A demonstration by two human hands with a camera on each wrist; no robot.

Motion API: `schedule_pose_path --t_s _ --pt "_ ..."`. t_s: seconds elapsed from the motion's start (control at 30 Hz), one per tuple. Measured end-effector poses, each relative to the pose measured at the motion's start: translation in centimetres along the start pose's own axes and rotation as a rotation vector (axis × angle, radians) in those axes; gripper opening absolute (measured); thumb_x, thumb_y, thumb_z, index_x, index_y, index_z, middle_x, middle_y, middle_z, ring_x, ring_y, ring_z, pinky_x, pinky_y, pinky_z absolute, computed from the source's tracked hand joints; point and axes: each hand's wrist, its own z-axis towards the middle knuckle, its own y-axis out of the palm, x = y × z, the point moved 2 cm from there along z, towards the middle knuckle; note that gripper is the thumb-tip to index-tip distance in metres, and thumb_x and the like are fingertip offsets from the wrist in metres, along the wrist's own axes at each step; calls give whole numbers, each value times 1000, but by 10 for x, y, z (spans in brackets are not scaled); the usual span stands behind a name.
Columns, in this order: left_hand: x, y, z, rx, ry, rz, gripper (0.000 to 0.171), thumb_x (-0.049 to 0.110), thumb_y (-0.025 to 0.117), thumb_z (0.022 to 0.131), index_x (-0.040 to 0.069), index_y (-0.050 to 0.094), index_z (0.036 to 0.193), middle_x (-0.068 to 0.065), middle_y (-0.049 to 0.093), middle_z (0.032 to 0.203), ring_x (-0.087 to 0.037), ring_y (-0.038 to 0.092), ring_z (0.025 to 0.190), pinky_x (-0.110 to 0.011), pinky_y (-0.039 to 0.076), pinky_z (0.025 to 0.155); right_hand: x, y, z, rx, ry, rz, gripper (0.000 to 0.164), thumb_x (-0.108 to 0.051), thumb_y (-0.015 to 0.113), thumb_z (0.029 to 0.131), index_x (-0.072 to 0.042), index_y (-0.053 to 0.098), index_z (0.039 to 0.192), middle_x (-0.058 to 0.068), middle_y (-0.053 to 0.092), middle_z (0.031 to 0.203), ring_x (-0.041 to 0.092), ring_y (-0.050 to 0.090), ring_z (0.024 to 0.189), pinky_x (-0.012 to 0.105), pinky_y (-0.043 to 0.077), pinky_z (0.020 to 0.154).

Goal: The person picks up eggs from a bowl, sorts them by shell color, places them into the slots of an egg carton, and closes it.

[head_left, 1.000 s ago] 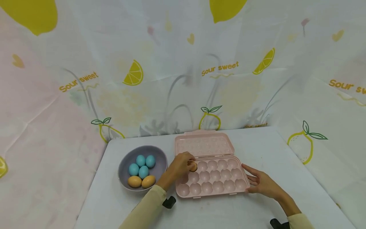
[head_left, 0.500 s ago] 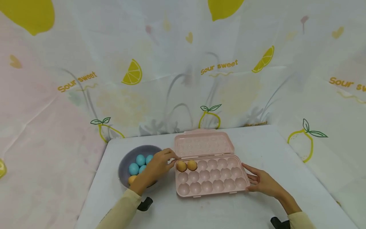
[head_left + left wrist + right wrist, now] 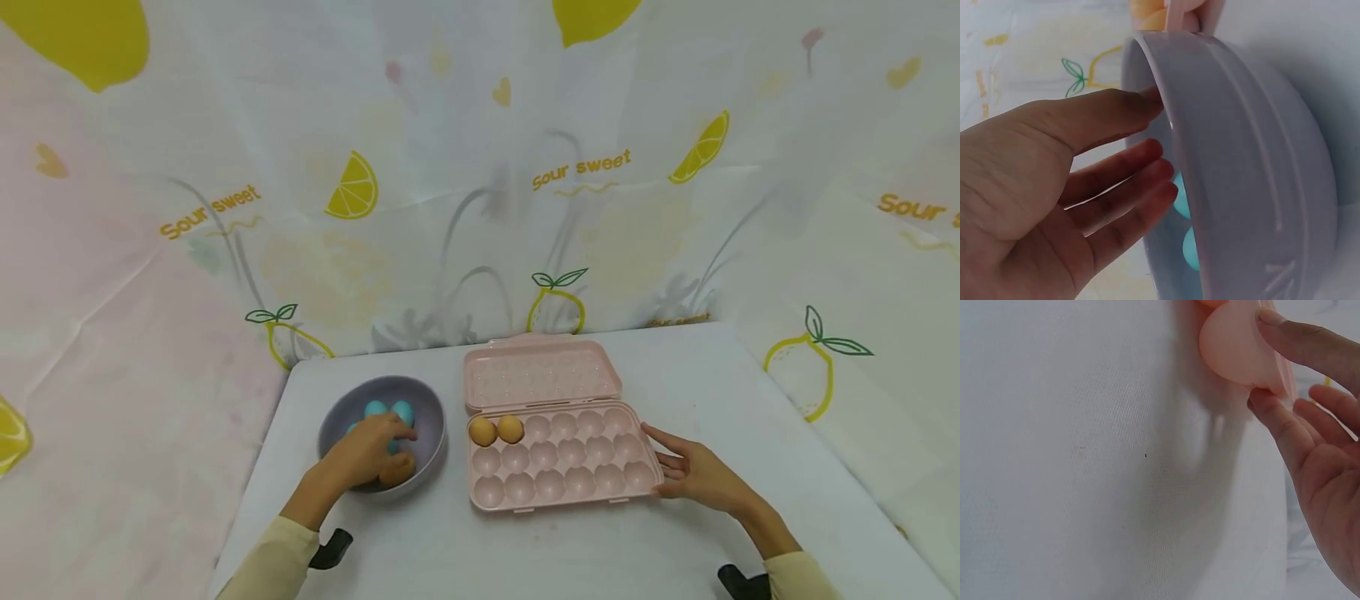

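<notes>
My left hand (image 3: 367,454) reaches into the grey-purple bowl (image 3: 431,417), its fingers parted and nothing seen between them. A brown egg (image 3: 397,471) lies just below the fingers. Blue eggs (image 3: 403,412) sit behind the hand, which hides part of the bowl's contents. In the left wrist view, thumb and fingers (image 3: 1147,206) pass behind the bowl's rim. An opened pink egg box (image 3: 551,483) stands to the right, with two brown eggs (image 3: 511,429) in its back-left cups. My right hand (image 3: 701,477) touches the box's right end with spread, fairly straight fingers.
The box's lid (image 3: 542,372) lies back behind the cups, towards a lemon-print cloth (image 3: 450,250). A white table (image 3: 600,554) carries bowl and box. Black wrist straps (image 3: 332,550) sit below both hands.
The left hand let go of a brown egg in the box's second back-row cup, then moved left into the bowl. The right hand stays at the box's right end.
</notes>
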Motion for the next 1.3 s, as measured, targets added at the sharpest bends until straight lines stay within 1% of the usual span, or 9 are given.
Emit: schedule_pose_path --t_s 0.07,0.2,0.33,0.47,0.53,0.67,0.97,1.13,1.3 --pt "1 0 -1 -20 -19 -10 30 19 77 83 9 73 111 2 63 109 -20 61 101 -38 52 81 0 0 -1 -10 0 16 92 0 76 79 3 20 152 36 13 152 28 44 130 33 53 86" --pt "-1 3 -2 -34 12 -23 26 15 73 85 7 74 110 -1 66 109 -21 62 103 -40 52 83 0 0 -1 -27 -9 29 91 2 74 80 3 19 152 35 10 153 22 44 129 34 53 85" --pt "-8 8 1 -57 45 -21 24 12 71 83 9 75 107 3 69 105 -15 63 95 -34 53 78 0 0 0 -28 -30 22 90 3 74 80 4 20 152 36 11 152 21 45 128 34 54 84" --pt "-13 14 5 -83 98 -13 18 8 74 77 13 77 94 10 67 85 -6 58 75 -26 50 65 1 0 1 -32 -27 32 91 3 74 80 4 19 152 38 12 151 21 45 128 34 54 84" --pt "-14 17 6 -89 123 -17 13 7 76 76 16 75 85 14 61 73 -2 51 65 -23 45 59 1 0 1 -32 -22 35 92 3 74 80 3 18 153 38 12 151 21 45 128 35 54 85" --pt "-14 20 6 -101 146 -59 16 4 72 77 18 69 71 15 46 59 0 37 54 -19 34 50 0 0 1 -29 -19 37 92 3 74 80 3 18 153 37 12 151 22 45 129 35 53 85" --pt "-13 23 3 -92 154 -31 18 2 68 80 18 68 73 13 51 63 0 38 54 -20 38 52 -1 -1 1 -33 -22 38 93 3 74 80 5 16 153 37 12 152 25 45 129 36 53 86" --pt "-12 23 5 -71 196 -30 20 0 68 78 18 66 71 13 50 63 0 39 55 -20 39 53 -1 -1 1 -37 -35 32 94 3 74 80 6 15 152 35 10 153 20 45 128 36 53 86" --pt "-11 18 8 -32 189 14 13 2 73 78 12 73 86 9 63 77 -4 51 68 -24 47 62 -1 -1 1 -41 -34 33 94 4 74 80 5 14 153 33 7 155 16 45 128 36 53 85"
